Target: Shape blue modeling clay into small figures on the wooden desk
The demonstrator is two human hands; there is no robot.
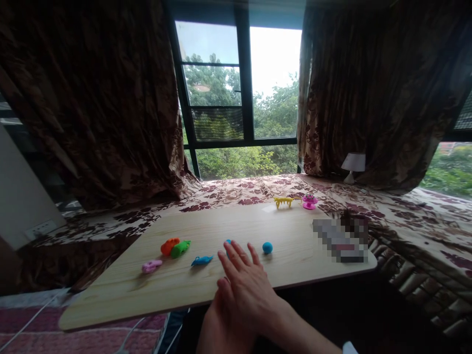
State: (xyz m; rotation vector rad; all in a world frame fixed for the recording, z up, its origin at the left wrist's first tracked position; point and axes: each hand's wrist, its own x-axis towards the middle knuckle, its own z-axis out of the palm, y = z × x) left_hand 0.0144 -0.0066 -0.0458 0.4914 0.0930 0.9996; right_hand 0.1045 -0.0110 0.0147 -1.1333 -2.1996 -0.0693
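- The right hand (241, 275), fingers spread flat, could knock the small blue thing (227, 243) under its fingertips.
- The blue ball (267, 248) just right might roll off the desk (206, 226).
- The left hand (221, 324) lies under the right; I cannot tell its shape.

Table (191, 285): pale wood-grain board, smooth, matt to slightly satin. Toys look like moulded plastic: blue ball (267, 248) matt, green piece (180, 249) and orange piece (169, 245) glossier, pink piece (151, 266) and blue fish shape (201, 260) smooth, yellow comb-like piece (283, 201) at the far edge. Curtains (110, 108) and bedspread (405, 216) are floral woven cloth, faint sheen; window frame (243, 88) is dark painted metal.
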